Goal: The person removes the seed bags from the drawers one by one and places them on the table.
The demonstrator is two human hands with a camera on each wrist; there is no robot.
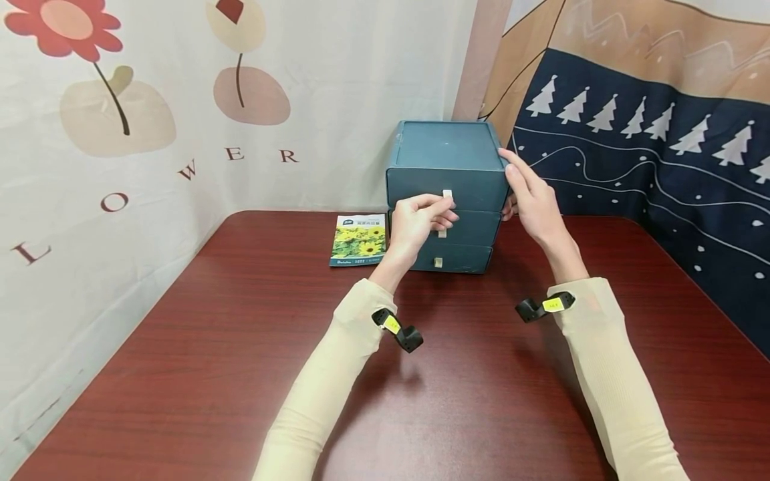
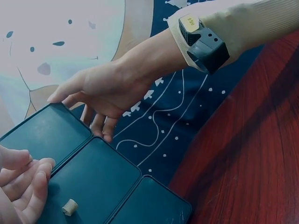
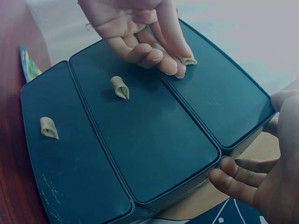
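A dark teal three-drawer storage box [image 1: 448,143] stands at the back of the table. Each drawer front carries a small cream pull tab. My left hand [image 1: 418,224] is at the top drawer [image 1: 415,184], thumb and forefinger pinching its tab [image 3: 188,61]; the other fingers bend loosely beneath. Below it show the middle tab [image 3: 120,87] and the bottom tab [image 3: 48,128]. My right hand [image 1: 534,197] rests against the box's right side, with fingers at the upper front corner and others lower along the side edge. All drawer fronts sit flush in the right wrist view.
A seed packet with yellow flowers [image 1: 359,242] lies left of the box on the reddish-brown table [image 1: 240,374]. A pale curtain [image 1: 337,80] hangs behind on the left, a navy tree-patterned cloth [image 1: 637,160] on the right. Each sleeve cuff carries a black wrist camera [image 1: 400,331].
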